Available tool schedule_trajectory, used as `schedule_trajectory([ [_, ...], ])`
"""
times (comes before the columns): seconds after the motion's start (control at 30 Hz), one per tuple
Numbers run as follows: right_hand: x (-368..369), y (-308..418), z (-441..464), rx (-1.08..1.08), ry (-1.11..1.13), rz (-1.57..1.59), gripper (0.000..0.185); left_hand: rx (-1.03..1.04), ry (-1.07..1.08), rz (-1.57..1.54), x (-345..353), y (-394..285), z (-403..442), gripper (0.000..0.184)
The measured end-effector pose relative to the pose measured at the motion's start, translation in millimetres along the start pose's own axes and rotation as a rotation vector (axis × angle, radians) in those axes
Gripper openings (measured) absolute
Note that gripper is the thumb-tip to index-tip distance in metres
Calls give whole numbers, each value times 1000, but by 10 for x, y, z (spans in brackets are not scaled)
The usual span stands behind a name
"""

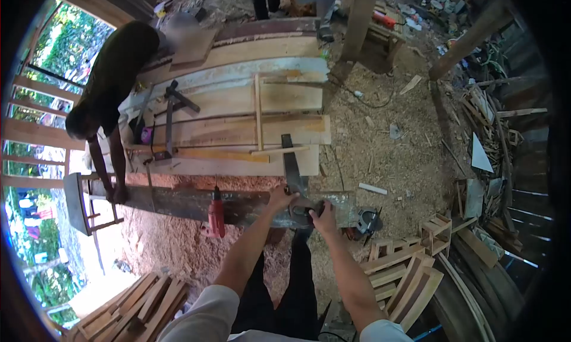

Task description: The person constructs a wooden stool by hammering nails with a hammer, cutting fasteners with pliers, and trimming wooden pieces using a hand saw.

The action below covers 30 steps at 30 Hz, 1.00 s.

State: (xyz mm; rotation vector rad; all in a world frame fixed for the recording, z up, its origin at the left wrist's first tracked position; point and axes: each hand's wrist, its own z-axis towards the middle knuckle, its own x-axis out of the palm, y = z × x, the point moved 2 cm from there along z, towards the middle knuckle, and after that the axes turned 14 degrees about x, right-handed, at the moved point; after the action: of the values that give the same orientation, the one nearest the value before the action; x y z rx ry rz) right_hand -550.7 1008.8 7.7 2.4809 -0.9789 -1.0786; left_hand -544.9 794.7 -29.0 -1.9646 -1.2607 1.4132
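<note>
A handsaw point(290, 163) lies across the near workbench plank point(178, 202), its long dark blade pointing away from me and its handle end close to my body. My left hand point(281, 199) is closed on it where the blade meets the handle. On the other side, my right hand point(323, 216) grips the handle end, its fingers partly hidden. Left of my hands, a red power drill point(216, 216) rests at the plank's near edge with its bit pointing away. A circular saw point(367, 220) sits just right of my right hand.
At the left, a co-worker point(113, 74) bends over a wooden frame point(77, 202) at the plank's end. Wide boards point(238, 98) lie beyond, with a framing square point(169, 122) on them. Wooden frames point(410, 282) are stacked at right, scrap pieces point(137, 306) at lower left. Shavings cover the floor.
</note>
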Motion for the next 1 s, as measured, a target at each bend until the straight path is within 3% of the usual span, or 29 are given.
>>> schedule_trajectory([
  [0.07,86,39,45,-40,74,-39,81,-47,7,-13,-101,-290,-62,46],
  [0.1,46,163,-45,-101,77,-85,82,-72,-4,-10,-53,-189,-92,46],
  [0.17,118,265,-99,-166,86,-231,93,-95,-140,-378,-10,-1,-42,42],
  [0.2,132,276,-161,-184,92,-242,93,-96,-161,-384,-57,-13,-70,42],
  [0.27,149,310,-341,-269,140,-198,100,-204,-13,-544,-177,-84,-228,33],
  [0.3,157,247,-374,-228,272,-279,105,-216,6,-529,-211,-47,-305,31],
  [0.37,-1,363,-752,-168,556,-87,102,-177,102,-449,-363,-132,-632,28],
  [0.43,-284,666,-1330,-5,617,-107,86,-154,253,-371,-454,-312,-919,31],
  [0.47,-162,398,-1312,-134,517,-84,75,-182,328,-353,-459,-307,-985,33],
  [0.53,-129,206,-1389,-282,379,-130,56,-334,281,-778,-437,-335,-1221,33],
  [0.57,-294,256,-1556,-299,329,-212,47,-306,264,-796,-406,-303,-1328,33],
  [0.63,-467,280,-1902,-427,247,-281,45,-190,209,-1147,-504,-270,-1458,29],
  [0.67,-470,439,-1960,-547,168,-324,42,-122,207,-1134,-665,-313,-1376,29],
  [0.73,-406,575,-2037,-608,108,-271,42,113,-346,-912,-1040,-395,-1559,26],
  [0.77,-286,540,-2158,-624,107,-217,43,-59,-259,-916,-1645,-756,-2006,25],
  [0.83,-66,734,-2654,-498,153,-192,43,-89,-220,-893,-1808,-271,-2147,29],
  [0.9,46,1179,-3074,-327,108,-104,40,-7,-247,-879,-1986,42,-2015,33],
  [0.97,371,1299,-3154,-389,76,-39,45,76,-405,-865,-2116,495,-2192,41],
  [1.0,541,1335,-3192,-394,86,17,51,97,-296,-894,-2494,158,-2767,47],
])
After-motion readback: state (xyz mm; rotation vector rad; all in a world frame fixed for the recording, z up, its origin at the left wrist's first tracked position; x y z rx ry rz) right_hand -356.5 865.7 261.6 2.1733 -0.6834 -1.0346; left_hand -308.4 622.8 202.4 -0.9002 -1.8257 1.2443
